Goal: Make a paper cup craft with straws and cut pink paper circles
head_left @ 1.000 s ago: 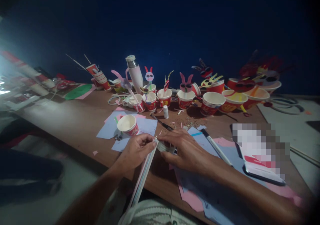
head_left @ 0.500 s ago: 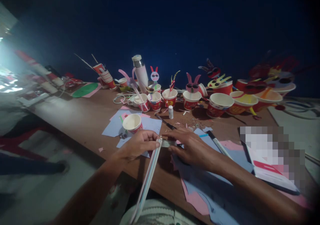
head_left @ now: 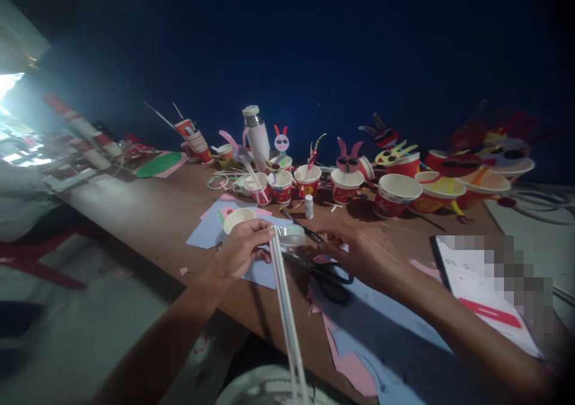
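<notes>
Left hand [head_left: 242, 250]: curled and closed, grasping a bundle of long white straws [head_left: 283, 300] near their upper ends. Long axis of the bundle: close to upright in this view, slightly tilted, upper tips just above the fingers, lower ends crossing the near edge of the counter [head_left: 135, 213] and running out of frame at the bottom. Left hand nearest, in direct contact; right hand [head_left: 359, 255] off to the right of the bundle, not touching it.

Just right of the straw tips, a translucent band [head_left: 290, 235], perhaps clear tape, in contact with the bundle; material too blurred to settle.

Right hand: fingers bent downward, directly above black-handled scissors [head_left: 331, 280]. Blades angled left, toward the straws. Grip on the scissors impossible to tell; possibly closed on them, possibly only over them.

Around the hands: white-rimmed paper cup [head_left: 238, 219] on a sheet of blue paper [head_left: 204, 237], just beyond the left hand; small white bottle [head_left: 309, 207] farther out, between the hands in line. Beyond these, a row of red-printed paper cups [head_left: 345, 186], some topped with rabbit-eared paper faces, and a white flask [head_left: 258, 141] with a metal cap. Under the right forearm, loose blue and pink paper [head_left: 350, 366]; farther right, a notebook [head_left: 467, 291], partly blurred out.
</notes>
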Demonstrator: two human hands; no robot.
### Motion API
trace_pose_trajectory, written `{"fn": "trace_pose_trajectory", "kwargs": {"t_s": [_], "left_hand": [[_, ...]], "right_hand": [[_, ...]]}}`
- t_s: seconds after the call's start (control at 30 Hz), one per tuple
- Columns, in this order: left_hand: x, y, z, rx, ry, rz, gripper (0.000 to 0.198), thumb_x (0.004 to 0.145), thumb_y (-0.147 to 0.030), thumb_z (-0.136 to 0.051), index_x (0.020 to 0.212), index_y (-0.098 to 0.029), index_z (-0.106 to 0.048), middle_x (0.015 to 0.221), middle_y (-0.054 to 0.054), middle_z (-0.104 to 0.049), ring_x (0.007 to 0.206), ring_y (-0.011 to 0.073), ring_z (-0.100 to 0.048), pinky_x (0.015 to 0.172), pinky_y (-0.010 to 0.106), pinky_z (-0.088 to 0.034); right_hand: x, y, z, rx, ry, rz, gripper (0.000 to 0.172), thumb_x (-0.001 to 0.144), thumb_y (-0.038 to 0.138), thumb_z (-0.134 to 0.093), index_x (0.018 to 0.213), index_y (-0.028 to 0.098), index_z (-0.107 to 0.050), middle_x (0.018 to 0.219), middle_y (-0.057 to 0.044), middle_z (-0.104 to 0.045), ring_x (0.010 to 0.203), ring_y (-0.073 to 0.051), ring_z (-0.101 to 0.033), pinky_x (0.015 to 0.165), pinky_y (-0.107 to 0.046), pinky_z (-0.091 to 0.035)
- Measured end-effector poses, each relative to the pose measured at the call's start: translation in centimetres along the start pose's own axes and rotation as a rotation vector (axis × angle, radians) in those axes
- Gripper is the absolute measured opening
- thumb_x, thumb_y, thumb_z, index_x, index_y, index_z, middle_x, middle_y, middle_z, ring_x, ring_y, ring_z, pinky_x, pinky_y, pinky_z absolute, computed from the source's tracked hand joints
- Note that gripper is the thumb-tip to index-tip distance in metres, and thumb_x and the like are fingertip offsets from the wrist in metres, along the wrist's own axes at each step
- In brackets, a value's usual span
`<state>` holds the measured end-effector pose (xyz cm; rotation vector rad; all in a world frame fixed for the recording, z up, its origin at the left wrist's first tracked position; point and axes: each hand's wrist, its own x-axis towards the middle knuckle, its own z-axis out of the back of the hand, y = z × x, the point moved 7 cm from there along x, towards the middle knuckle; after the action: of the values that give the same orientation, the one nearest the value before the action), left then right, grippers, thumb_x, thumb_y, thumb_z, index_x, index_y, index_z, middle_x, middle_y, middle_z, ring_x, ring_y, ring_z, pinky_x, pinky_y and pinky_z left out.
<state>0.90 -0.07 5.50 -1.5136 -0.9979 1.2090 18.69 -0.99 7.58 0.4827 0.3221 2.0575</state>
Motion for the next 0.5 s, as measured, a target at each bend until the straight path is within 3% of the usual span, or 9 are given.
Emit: {"fn": "trace_pose_trajectory", "kwargs": {"t_s": [0.07,0.13,0.37,0.5], "left_hand": [[-0.1,0.2,0.3,-0.052,-0.026,0.019,0.018,0.068,-0.026,-0.066,0.074,-0.013,-0.055,0.059,-0.002,-0.055,0.048,0.0081,-0.053,0.041,0.018,-0.045],[-0.2,0.4,0.5,-0.093,-0.041,0.026,0.018,0.068,-0.025,-0.066,0.074,-0.013,-0.054,0.058,-0.002,-0.055,0.048,0.0083,-0.053,0.041,0.018,-0.046],[-0.6,0.1,0.6,-0.122,-0.106,-0.042,0.021,0.065,-0.023,-0.067,0.077,-0.013,-0.053,0.06,-0.002,-0.056,0.049,0.0084,-0.054,0.041,0.018,-0.048],[-0.7,-0.4,0.7,-0.133,-0.159,-0.078,0.025,0.062,-0.025,-0.07,0.078,-0.012,-0.056,0.066,0.0,-0.058,0.051,0.0088,-0.055,0.04,0.018,-0.047]], "right_hand": [[-0.4,-0.6,-1.4,-0.162,0.206,-0.046,0.021,0.078,0.03,-0.054,0.095,0.025,-0.066,0.082,-0.008,-0.07,0.074,-0.026,-0.065,0.06,-0.033,-0.043],[-0.9,-0.5,-2.7,-0.247,0.329,-0.039,0.022,0.07,0.024,-0.06,0.09,0.021,-0.068,0.08,-0.011,-0.071,0.073,-0.03,-0.065,0.058,-0.033,-0.043],[-1.1,0.5,-5.1,-0.322,0.38,-0.042,0.035,0.065,0.013,-0.054,0.1,0.014,-0.062,0.08,-0.017,-0.07,0.074,-0.031,-0.066,0.057,-0.033,-0.043],[-1.0,0.3,-5.1,-0.317,0.402,-0.031,0.027,0.067,0.014,-0.049,0.089,0.014,-0.064,0.078,-0.016,-0.07,0.072,-0.029,-0.066,0.056,-0.03,-0.041]]}}
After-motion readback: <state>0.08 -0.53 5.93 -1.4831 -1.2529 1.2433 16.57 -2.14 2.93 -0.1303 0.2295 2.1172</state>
